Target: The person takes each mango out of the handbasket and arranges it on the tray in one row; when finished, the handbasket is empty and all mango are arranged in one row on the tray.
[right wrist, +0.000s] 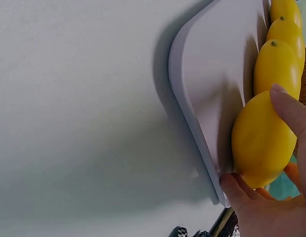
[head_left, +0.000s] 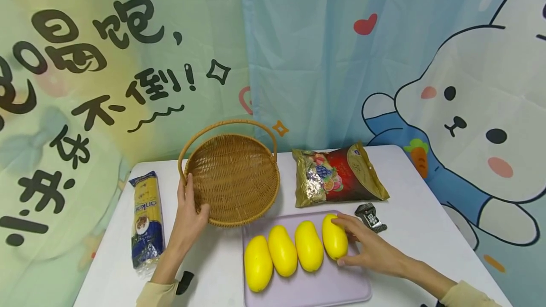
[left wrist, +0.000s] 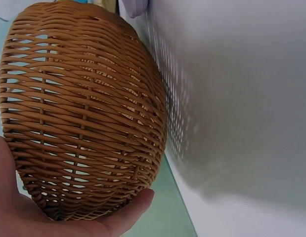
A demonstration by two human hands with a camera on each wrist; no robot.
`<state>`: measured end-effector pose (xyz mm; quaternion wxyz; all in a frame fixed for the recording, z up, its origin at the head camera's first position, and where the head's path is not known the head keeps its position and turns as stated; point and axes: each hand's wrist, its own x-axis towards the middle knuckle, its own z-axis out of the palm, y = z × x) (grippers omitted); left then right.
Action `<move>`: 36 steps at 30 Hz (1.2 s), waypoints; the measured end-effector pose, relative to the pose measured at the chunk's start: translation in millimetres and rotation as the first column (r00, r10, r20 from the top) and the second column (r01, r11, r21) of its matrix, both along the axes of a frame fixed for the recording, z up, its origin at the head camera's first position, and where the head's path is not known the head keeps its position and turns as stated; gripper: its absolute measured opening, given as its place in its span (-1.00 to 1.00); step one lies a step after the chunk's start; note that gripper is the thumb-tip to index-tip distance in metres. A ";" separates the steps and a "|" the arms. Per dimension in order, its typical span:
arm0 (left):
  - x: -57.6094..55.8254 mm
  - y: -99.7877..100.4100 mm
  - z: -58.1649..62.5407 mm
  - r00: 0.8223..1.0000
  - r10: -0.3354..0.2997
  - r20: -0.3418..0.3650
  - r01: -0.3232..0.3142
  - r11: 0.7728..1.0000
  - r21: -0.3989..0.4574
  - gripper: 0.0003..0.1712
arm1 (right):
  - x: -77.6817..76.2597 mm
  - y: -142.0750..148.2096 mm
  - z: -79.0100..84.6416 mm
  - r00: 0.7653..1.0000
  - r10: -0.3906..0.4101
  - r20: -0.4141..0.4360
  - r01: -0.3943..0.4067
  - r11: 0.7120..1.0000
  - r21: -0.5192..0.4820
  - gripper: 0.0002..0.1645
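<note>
My left hand (head_left: 189, 219) grips the left side of a brown wicker basket (head_left: 232, 179) with an arched handle. The basket is tilted with its bare inside facing me, behind the tray; whether it touches the table I cannot tell. In the left wrist view its woven outside (left wrist: 83, 113) fills much of the picture, the thumb (left wrist: 133, 212) along its edge. Several yellow mangoes (head_left: 283, 251) lie in a row on a pale purple tray (head_left: 307, 290). The fingers and thumb of my right hand (head_left: 375, 250) curl round the rightmost mango (head_left: 334, 238), also seen close in the right wrist view (right wrist: 264, 140).
A blue and yellow pasta packet (head_left: 147, 221) lies at the left of the white table (head_left: 217, 269). At the back right is a gold and red snack bag (head_left: 341, 176), with a small black wrapped piece (head_left: 370, 217) in front. A printed curtain (head_left: 294, 60) hangs behind.
</note>
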<state>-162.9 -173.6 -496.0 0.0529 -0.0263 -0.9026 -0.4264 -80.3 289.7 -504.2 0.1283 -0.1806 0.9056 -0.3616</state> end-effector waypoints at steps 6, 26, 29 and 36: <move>-1.2 -3.2 2.2 1.000 0.007 0.005 -0.007 1.000 0.007 0.05 | -3.3 -1.2 -1.0 1.000 -0.006 -0.005 0.006 1.000 0.019 0.09; -8.8 1.5 2.2 0.999 0.023 -0.039 -0.022 0.999 0.030 -0.15 | -2.4 2.1 6.6 0.997 -0.067 0.029 0.065 0.996 0.056 0.09; -8.1 2.6 2.8 0.998 0.037 -0.050 -0.035 0.999 0.034 -0.13 | -3.5 1.7 8.4 0.994 -0.095 0.060 0.092 0.995 0.049 0.11; -6.3 6.8 3.7 0.977 0.126 -0.173 -0.121 0.992 0.035 -0.08 | -8.7 2.2 17.2 0.991 -0.134 0.003 0.134 0.989 0.062 0.13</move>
